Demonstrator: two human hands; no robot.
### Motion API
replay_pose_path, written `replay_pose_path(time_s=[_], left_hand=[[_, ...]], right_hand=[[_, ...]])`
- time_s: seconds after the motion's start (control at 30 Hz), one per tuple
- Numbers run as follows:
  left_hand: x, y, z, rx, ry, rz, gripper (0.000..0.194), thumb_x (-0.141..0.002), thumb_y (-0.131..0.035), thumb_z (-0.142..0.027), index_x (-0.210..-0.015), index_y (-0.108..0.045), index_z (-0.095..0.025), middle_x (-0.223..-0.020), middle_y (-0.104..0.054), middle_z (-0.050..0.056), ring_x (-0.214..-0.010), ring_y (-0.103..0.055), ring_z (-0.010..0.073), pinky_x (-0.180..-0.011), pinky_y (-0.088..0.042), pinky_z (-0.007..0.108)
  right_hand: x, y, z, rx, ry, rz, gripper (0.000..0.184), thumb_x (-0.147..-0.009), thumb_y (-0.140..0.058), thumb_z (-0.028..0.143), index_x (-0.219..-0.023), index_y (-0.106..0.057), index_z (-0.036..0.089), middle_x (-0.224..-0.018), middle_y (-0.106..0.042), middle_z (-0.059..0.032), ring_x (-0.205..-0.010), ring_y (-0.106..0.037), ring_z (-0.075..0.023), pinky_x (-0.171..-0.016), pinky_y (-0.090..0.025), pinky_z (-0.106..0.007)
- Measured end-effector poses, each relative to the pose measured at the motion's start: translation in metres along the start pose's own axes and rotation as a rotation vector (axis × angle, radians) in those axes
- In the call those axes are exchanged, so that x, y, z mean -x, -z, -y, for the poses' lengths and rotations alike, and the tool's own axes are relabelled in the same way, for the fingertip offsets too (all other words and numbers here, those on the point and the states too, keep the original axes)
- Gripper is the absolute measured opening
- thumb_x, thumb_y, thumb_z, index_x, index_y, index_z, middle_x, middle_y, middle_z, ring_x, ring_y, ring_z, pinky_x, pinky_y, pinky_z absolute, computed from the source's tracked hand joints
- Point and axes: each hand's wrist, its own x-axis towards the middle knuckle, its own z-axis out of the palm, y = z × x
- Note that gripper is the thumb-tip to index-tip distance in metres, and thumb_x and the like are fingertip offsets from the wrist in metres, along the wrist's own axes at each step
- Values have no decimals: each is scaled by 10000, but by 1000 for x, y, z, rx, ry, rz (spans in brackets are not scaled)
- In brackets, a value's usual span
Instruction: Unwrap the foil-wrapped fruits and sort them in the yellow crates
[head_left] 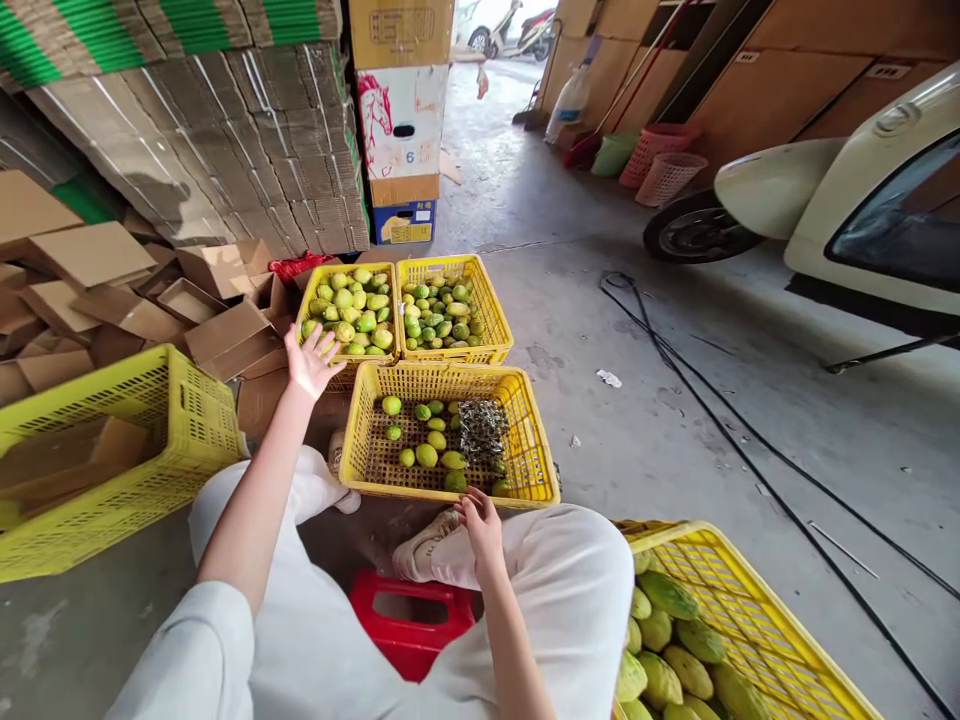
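Note:
My left hand (310, 360) is stretched out with its fingers spread and palm showing. It hovers by the front left corner of a yellow crate (396, 310) full of round yellow-green fruits (360, 300); whether it touches the rim I cannot tell. My right hand (480, 527) has loosely bent fingers with nothing in them, by the near rim of the middle yellow crate (442, 377). Inside that crate lie several green and yellow fruits (426, 456) and a crumpled dark and silvery sheet (482, 430). Another yellow crate (499, 300) of smaller fruits stands behind it.
At lower right a yellow crate (750, 580) holds larger green-yellow fruits. A yellow-green crate (195, 400) with cardboard stands left, before loose boxes (90, 270). A red stool (409, 630) is between my legs. Black cables (697, 390) cross the floor near a parked vehicle (847, 200).

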Motion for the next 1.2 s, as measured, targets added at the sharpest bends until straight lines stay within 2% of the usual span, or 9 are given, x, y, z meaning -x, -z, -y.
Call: replay_pose_path(time_s=[0.17,0.27,0.4,0.57,0.77,0.87,0.93,1.1,1.2], left_hand=[[24,50,68,-341,87,-50,619,-999,-227,-575,-1329,-644,-257,-1607,-493,117,-1532,-390,241,-1261,-211,512],[36,69,112,-436,134,-39,498,-993,-357,-507,-1266,-679,-243,-1606,-490,131,-1549,-358,242,-1271,-197,472],[44,80,158,-641,124,76,303,-884,-627,-409,-1128,-715,-253,-1556,-551,123,-1532,-392,247,-1266,-235,389],[42,77,198,-767,243,166,347,-748,-784,-317,-1079,-699,-261,-1543,-559,141,-1507,-428,297,-1258,-250,421],[14,76,242,-943,392,199,431,-643,-814,-191,-1046,-662,-216,-1564,-511,197,-1554,-331,351,-1267,-203,421],[-9,79,262,-1019,459,194,552,-600,-821,-162,-1123,-649,-211,-1607,-447,214,-1566,-288,383,-1269,-190,454],[-25,81,274,-1069,496,172,629,-598,-823,-157,-1196,-635,-200,-1647,-365,240,-1568,-265,413,-1269,-187,488],[-59,85,301,-1172,524,107,731,-655,-779,-106,-1351,-560,-142,-1669,-269,301,-1551,-259,478,-1253,-214,570],[-80,79,314,-1211,469,81,763,-727,-716,-85,-1447,-469,-126,-1681,-236,297,-1534,-296,484,-1235,-262,584]], right_hand=[[0,-3,4,-1,-40,35,474,-567,-745,471,-955,-688,205,-908,-769,-92,-774,-731,-247,-678,-585,-350],[-1,-3,5,-9,-29,30,476,-575,-746,475,-959,-688,202,-956,-768,-102,-839,-738,-256,-714,-594,-354],[-4,-2,8,-16,-9,10,471,-589,-755,478,-959,-693,194,-984,-764,-107,-886,-739,-253,-755,-603,-358],[-21,-2,16,153,50,31,430,-681,-684,499,-979,-685,190,-957,-772,-108,-839,-744,-238,-750,-608,-363],[-89,-15,15,491,60,28,248,-757,-628,374,-931,-700,212,-879,-770,-62,-852,-725,-230,-797,-585,-359],[-128,-29,2,718,50,96,116,-743,-635,256,-833,-702,226,-796,-745,-30,-819,-708,-221,-813,-565,-345],[-152,-41,-9,865,55,175,121,-741,-628,178,-820,-706,223,-789,-738,-31,-822,-703,-218,-822,-553,-330],[-202,-73,-27,1149,179,388,342,-848,-518,83,-1129,-708,119,-1160,-717,-195,-1066,-675,-283,-957,-512,-386],[-221,-103,-36,1233,292,591,406,-909,-479,89,-1266,-672,117,-1323,-654,-218,-1231,-603,-310,-1040,-476,-407]])
